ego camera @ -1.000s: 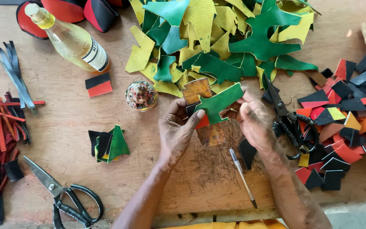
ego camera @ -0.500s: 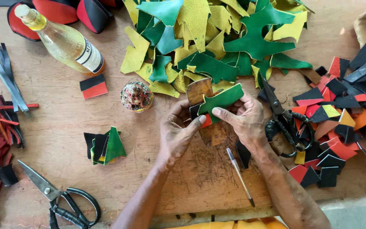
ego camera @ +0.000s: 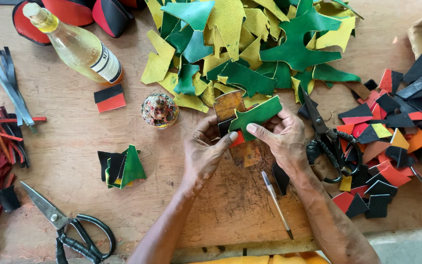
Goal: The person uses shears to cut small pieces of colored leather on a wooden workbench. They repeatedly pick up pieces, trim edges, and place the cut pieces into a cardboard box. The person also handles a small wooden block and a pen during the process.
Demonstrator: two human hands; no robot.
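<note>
Together left hand [ego camera: 203, 151] and right hand [ego camera: 284, 137] pinch green leather piece [ego camera: 257, 115] between them.

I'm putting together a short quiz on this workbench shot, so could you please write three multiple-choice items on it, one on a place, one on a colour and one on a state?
1. Where does the pen lie?
A. on the heap of scraps
B. on the bench below the right hand
C. beside the bottle

2. What colour is the piece held up in both hands?
A. green
B. orange
C. blue

3. How does the glass bottle sit?
A. upright
B. upside down
C. on its side

Answers:
1 B: it rests on bare wood just under the right hand.
2 A: the piece pinched between the left hand and the right is green.
3 C: the bottle lies flat, its cap toward the top left corner.
</note>
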